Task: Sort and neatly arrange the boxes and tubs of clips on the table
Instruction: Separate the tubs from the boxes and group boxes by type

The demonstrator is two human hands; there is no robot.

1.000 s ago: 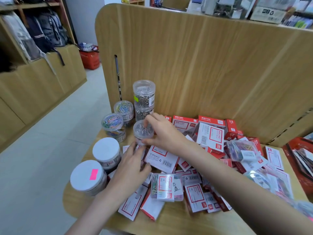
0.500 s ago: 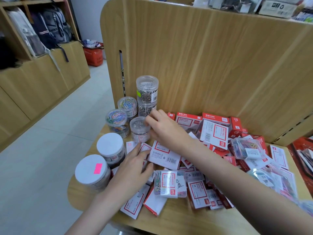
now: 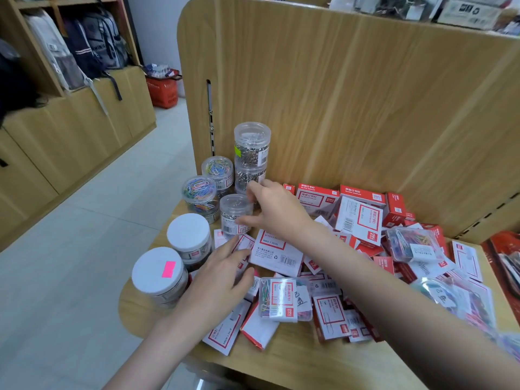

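In the head view, the right hand point(image 3: 277, 211) grasps a clear tub of silver clips point(image 3: 235, 214) at frame centre, setting it beside the other tubs (grouping, I judge). The left hand point(image 3: 218, 280), fingers relaxed, rests on the scattered boxes point(image 3: 277, 253) below.

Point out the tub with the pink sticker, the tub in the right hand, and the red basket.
Pink-sticker tub point(image 3: 157, 270): head view, white lid.
Small clear tub point(image 3: 235, 212): head view, side wall, held by the right hand point(image 3: 277, 211).
Red basket point(image 3: 162, 92): head view, front wall.
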